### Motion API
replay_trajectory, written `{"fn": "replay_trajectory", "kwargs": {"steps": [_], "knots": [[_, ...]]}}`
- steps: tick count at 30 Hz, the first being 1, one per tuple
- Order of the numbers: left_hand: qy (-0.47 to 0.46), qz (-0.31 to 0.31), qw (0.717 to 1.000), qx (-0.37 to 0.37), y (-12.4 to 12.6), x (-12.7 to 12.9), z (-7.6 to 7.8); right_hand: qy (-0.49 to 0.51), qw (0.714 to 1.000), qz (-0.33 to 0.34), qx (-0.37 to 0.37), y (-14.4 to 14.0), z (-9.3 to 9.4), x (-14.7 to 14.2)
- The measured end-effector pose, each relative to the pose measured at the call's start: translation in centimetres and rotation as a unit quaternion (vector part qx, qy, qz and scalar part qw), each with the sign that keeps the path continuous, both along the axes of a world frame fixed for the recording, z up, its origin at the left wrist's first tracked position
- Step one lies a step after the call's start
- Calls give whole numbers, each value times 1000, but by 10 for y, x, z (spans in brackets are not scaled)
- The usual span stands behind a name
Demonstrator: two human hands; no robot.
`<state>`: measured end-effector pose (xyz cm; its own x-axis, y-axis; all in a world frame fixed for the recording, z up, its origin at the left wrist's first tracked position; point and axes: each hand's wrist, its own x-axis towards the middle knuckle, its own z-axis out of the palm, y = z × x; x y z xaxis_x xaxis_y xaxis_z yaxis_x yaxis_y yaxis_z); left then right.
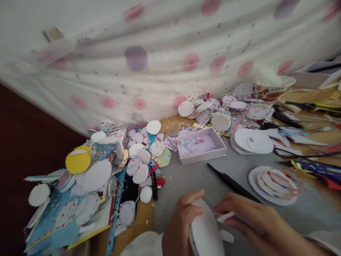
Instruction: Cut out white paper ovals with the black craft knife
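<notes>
My left hand (183, 220) grips a stack of white paper discs (206, 231) by its left edge, low in the middle of the view. My right hand (253, 222) lies just right of it, and its fingertips pinch a small white strip of paper (226, 217) against the stack. Both hands rest over a grey mat (191, 177). A black pen-like tool (231, 183) lies on the mat just beyond my right hand.
A shallow pale box (201, 145) stands past the mat. Piles of white and patterned paper circles (138, 156) cover the left and back. A yellow round box (78, 160) and a phone (130, 192) lie left. Cutters and wires (306, 110) lie right, before a spotted cloth (160, 57).
</notes>
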<state>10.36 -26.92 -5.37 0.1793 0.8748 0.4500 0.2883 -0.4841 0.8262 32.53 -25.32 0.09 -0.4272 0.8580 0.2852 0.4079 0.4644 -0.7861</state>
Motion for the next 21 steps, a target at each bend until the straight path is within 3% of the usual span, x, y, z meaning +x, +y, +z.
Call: {"fn": "replay_trajectory", "kwargs": {"steps": [4, 8, 11, 14, 21], "knots": [[59, 31, 997, 36, 3, -37, 23, -26, 988, -104, 115, 31, 2, 26], [120, 154, 978, 79, 7, -69, 53, -35, 979, -120, 162, 92, -1, 24], [140, 205, 963, 108, 9, -85, 71, -15, 978, -112, 173, 123, -3, 10], [152, 230, 951, 140, 8, -94, 82, 4, 975, -106, 194, 119, -2, 4], [130, 258, 946, 146, 12, -97, 88, -12, 968, -103, 230, 54, 15, 12]]}}
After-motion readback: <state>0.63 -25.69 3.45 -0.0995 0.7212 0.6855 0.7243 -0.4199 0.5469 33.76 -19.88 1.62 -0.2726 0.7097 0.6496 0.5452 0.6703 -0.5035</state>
